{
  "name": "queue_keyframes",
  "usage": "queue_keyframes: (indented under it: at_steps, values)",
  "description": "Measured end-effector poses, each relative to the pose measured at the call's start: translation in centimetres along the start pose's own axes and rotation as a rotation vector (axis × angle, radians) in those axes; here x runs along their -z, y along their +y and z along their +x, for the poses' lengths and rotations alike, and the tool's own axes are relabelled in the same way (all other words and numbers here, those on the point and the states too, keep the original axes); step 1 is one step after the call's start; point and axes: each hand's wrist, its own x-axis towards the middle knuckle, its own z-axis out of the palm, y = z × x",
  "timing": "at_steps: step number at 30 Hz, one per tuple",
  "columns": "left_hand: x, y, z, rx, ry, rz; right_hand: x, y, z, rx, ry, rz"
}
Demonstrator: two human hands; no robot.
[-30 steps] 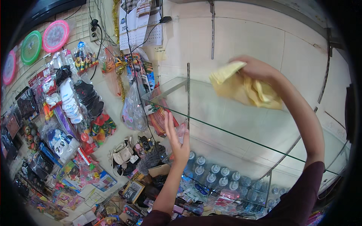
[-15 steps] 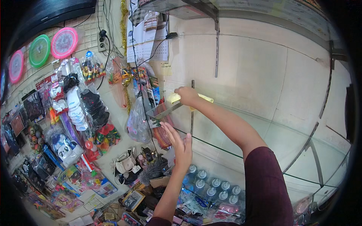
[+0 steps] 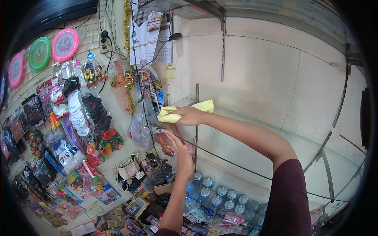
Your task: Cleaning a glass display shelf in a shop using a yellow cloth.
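Observation:
A yellow cloth (image 3: pixel 204 106) lies bunched on the left end of a glass shelf (image 3: pixel 232 118). My right hand (image 3: pixel 189 116) presses down on it, fingers closed over the fabric. Below the shelf's front edge, my left hand (image 3: pixel 180 151) is raised with its fingers stretched out and holding nothing. Its fingertips are close to the glass corner; whether they touch it I cannot tell. Part of the cloth is hidden under my right hand.
Metal brackets (image 3: pixel 325 173) bear the glass, and another shelf (image 3: pixel 260 11) hangs overhead. Packaged goods (image 3: pixel 75 114) crowd the wall at left. Several bottles (image 3: pixel 216 200) stand below. A dark cable (image 3: pixel 145 98) and a plastic bag (image 3: pixel 140 128) hang beside the shelf's left end.
My right hand has come nearer and lower with the cloth, from the back of the shelf toward its front left corner. My left hand has shifted slightly left and down.

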Motion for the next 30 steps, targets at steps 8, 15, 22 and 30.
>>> queue_keyframes:
  at_steps: [8,15,22,30]
  values:
    - [-1.7,-2.4,-0.4,-0.027,0.268,-0.656,2.7,-3.7,-5.7,0.017,-0.250,0.212]
    - [-1.3,0.5,0.0,0.003,0.300,-0.662,5.5,-3.7,-13.6,0.142,-0.306,0.297]
    - [-1.3,3.5,-1.4,-0.049,0.171,-0.009,14.5,-6.1,-22.7,-0.520,-0.391,0.465]
    - [-1.8,4.8,-2.4,-0.145,0.040,0.104,14.6,-4.1,-14.3,-0.576,0.383,-0.426]
